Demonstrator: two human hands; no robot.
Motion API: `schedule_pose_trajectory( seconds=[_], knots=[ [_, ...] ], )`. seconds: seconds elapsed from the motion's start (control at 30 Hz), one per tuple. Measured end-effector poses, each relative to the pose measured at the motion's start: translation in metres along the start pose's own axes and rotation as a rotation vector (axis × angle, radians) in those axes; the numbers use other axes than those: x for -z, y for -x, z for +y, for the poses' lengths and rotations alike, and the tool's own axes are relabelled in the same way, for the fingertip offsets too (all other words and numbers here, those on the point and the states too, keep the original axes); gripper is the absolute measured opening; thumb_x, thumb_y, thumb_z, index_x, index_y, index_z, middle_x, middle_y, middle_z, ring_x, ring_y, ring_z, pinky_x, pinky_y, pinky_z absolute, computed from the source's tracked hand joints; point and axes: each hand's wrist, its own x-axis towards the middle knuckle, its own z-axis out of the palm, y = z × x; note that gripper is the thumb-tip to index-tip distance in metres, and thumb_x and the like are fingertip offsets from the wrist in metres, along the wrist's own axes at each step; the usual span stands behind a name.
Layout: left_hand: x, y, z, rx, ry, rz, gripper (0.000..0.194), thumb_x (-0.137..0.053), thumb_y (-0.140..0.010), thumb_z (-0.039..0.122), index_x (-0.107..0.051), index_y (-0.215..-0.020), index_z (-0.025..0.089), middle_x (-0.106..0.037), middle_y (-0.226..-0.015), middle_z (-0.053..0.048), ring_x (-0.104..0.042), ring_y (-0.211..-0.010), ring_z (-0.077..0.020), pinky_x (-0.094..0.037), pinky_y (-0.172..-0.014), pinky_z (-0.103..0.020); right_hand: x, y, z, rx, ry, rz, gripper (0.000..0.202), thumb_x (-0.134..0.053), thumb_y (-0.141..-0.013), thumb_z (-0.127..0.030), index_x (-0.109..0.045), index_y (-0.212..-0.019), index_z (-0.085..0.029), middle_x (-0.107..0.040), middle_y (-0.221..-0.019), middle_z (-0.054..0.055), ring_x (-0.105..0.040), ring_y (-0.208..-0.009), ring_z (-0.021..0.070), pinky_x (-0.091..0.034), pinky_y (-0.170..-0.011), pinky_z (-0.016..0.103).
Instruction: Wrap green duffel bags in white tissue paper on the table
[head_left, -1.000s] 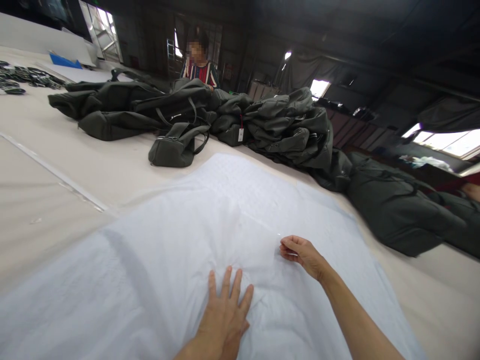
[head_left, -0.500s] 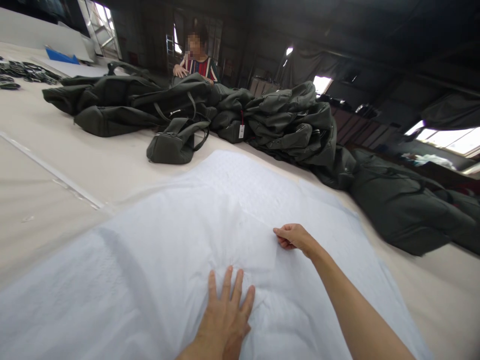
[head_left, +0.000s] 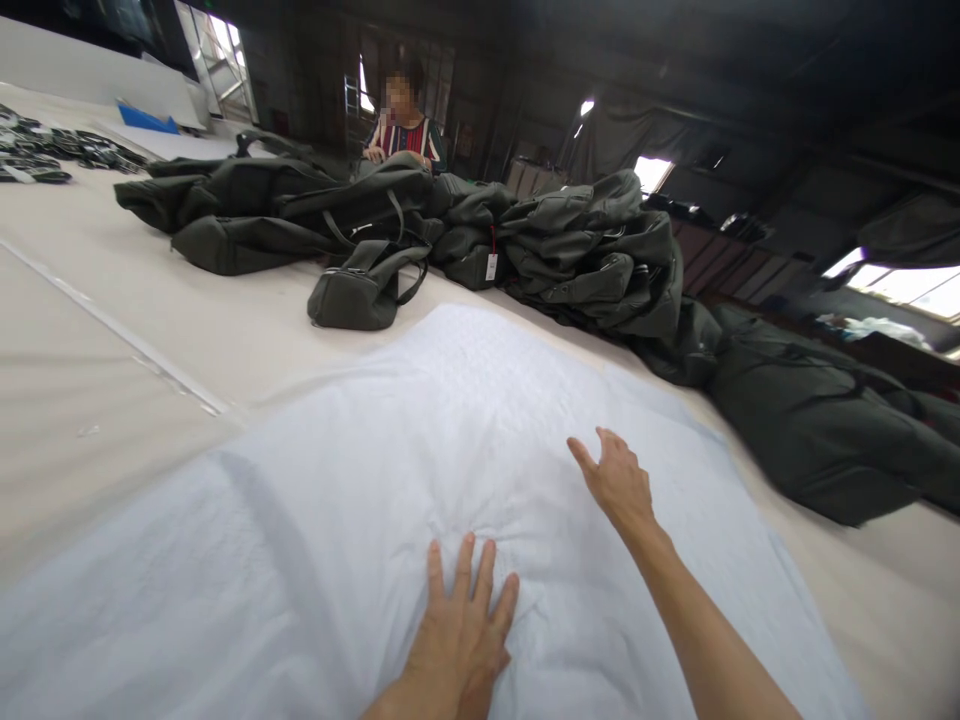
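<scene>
A large, thin white sheet (head_left: 360,480) is spread over the table in front of me, with creases running out from my left hand. My left hand (head_left: 465,620) lies flat on the sheet at the lower middle, fingers spread and nothing held. To its upper right, my right hand (head_left: 619,475) is over the sheet with thumb and fingers apart, holding nothing. Whether the right hand touches the sheet I cannot tell. Beyond the sheet's far corner sits a small dark green bag (head_left: 356,297) with a strap.
A long heap of dark green bags (head_left: 592,240) lines the far side, one with a white tag (head_left: 492,267). A large green bag (head_left: 810,420) lies at right. Straps (head_left: 82,150) and a blue object (head_left: 146,117) lie far left. A co-worker (head_left: 405,130) is behind the heap.
My right hand has let go of the pinched sheet, opened its fingers and shifted slightly right. The sheet lies flatter there. My left hand stays pressed on the sheet.
</scene>
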Motion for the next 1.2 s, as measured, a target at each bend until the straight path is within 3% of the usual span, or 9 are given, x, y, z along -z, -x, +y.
schedule_pose_trajectory(
  seconds=[0.1, 0.3, 0.43, 0.6, 0.77, 0.87, 1.0, 1.1, 1.2],
  knots=[
    [-0.002, 0.001, -0.002, -0.009, 0.003, 0.004, 0.068, -0.066, -0.085, 0.055, -0.044, -0.145, 0.033, -0.037, -0.153, -0.018, -0.032, -0.139, -0.0482, -0.024, -0.098, -0.086, -0.031, 0.012, -0.013, 0.302, -0.063, 0.196, 0.075, -0.016, -0.097, -0.06, -0.018, -0.154, -0.011, -0.013, -0.163, 0.014, -0.005, -0.151, 0.027, -0.01, -0.12, 0.053],
    [0.003, 0.003, -0.002, -0.021, -0.036, 0.019, 0.066, -0.063, -0.088, 0.056, -0.043, -0.146, 0.033, -0.038, -0.153, -0.017, -0.032, -0.14, -0.0469, -0.025, -0.098, -0.085, -0.084, 0.017, -0.026, 0.344, -0.085, -0.022, 0.071, -0.027, -0.097, -0.056, -0.025, -0.152, -0.012, -0.023, -0.161, 0.013, -0.011, -0.15, 0.0269, -0.007, -0.121, 0.052],
    [0.007, 0.002, -0.002, -0.006, -0.021, -0.005, 0.064, -0.062, -0.089, 0.054, -0.044, -0.146, 0.033, -0.036, -0.154, -0.017, -0.03, -0.141, -0.0462, -0.023, -0.101, -0.083, -0.052, 0.008, 0.003, 0.239, -0.111, -0.028, 0.06, -0.014, -0.1, -0.045, -0.034, -0.149, -0.016, -0.042, -0.152, 0.013, -0.033, -0.143, 0.0213, -0.028, -0.115, 0.043],
    [0.008, 0.003, -0.003, -0.019, 0.015, -0.027, 0.064, -0.059, -0.091, 0.055, -0.042, -0.147, 0.032, -0.033, -0.156, -0.017, -0.026, -0.143, -0.0462, -0.019, -0.101, -0.084, -0.02, 0.011, 0.045, 0.182, 0.025, -0.072, 0.037, -0.061, -0.081, -0.039, -0.068, -0.112, -0.021, -0.07, -0.112, 0.011, -0.061, -0.109, 0.0305, -0.037, -0.102, 0.048],
    [0.007, -0.006, -0.006, -0.021, 0.014, -0.026, 0.06, -0.054, -0.093, 0.056, -0.042, -0.147, 0.032, -0.032, -0.157, -0.015, -0.023, -0.144, -0.0448, -0.014, -0.102, -0.084, -0.019, 0.003, 0.048, 0.198, 0.091, -0.087, 0.012, -0.062, -0.079, -0.029, -0.068, -0.069, -0.025, -0.067, -0.067, -0.001, -0.063, -0.081, 0.0206, -0.033, -0.101, 0.044],
    [0.02, -0.035, -0.007, -0.006, 0.043, -0.049, 0.063, -0.052, -0.093, 0.058, -0.039, -0.148, 0.031, -0.031, -0.157, -0.015, -0.02, -0.146, -0.0434, -0.012, -0.105, -0.082, -0.012, -0.017, 0.043, 0.152, 0.12, 0.013, 0.013, -0.06, -0.083, -0.028, -0.069, -0.074, -0.024, -0.07, -0.076, 0.002, -0.062, -0.089, 0.023, -0.023, -0.109, 0.05],
    [0.07, -0.078, -0.014, -0.02, 0.271, -0.145, 0.073, -0.043, -0.096, 0.061, -0.02, -0.155, 0.027, -0.02, -0.161, -0.015, -0.017, -0.148, -0.0391, -0.025, -0.108, -0.074, 0.022, -0.028, 0.036, 0.059, 0.129, 0.227, 0.035, -0.057, -0.085, -0.026, -0.063, -0.118, -0.016, -0.06, -0.13, 0.016, -0.047, -0.126, 0.0321, -0.012, -0.113, 0.057],
    [0.115, -0.077, -0.031, -0.074, 0.405, -0.14, 0.072, -0.037, -0.099, 0.06, -0.014, -0.156, 0.023, -0.01, -0.163, -0.015, -0.013, -0.149, -0.0339, -0.029, -0.113, -0.061, 0.063, 0.01, 0.037, 0.129, 0.054, 0.35, 0.053, -0.055, -0.086, -0.028, -0.047, -0.137, -0.014, -0.045, -0.147, 0.018, -0.036, -0.137, 0.0313, -0.017, -0.115, 0.058],
    [0.141, -0.041, -0.052, -0.085, 0.371, -0.013, 0.069, -0.039, -0.1, 0.056, -0.013, -0.156, 0.026, -0.008, -0.164, -0.011, -0.007, -0.151, -0.0296, -0.021, -0.118, -0.056, 0.097, 0.115, 0.049, 0.352, -0.203, 0.364, 0.039, -0.049, -0.089, -0.038, -0.061, -0.121, -0.02, -0.061, -0.131, 0.012, -0.051, -0.126, 0.0297, -0.03, -0.113, 0.054]
  ],
)
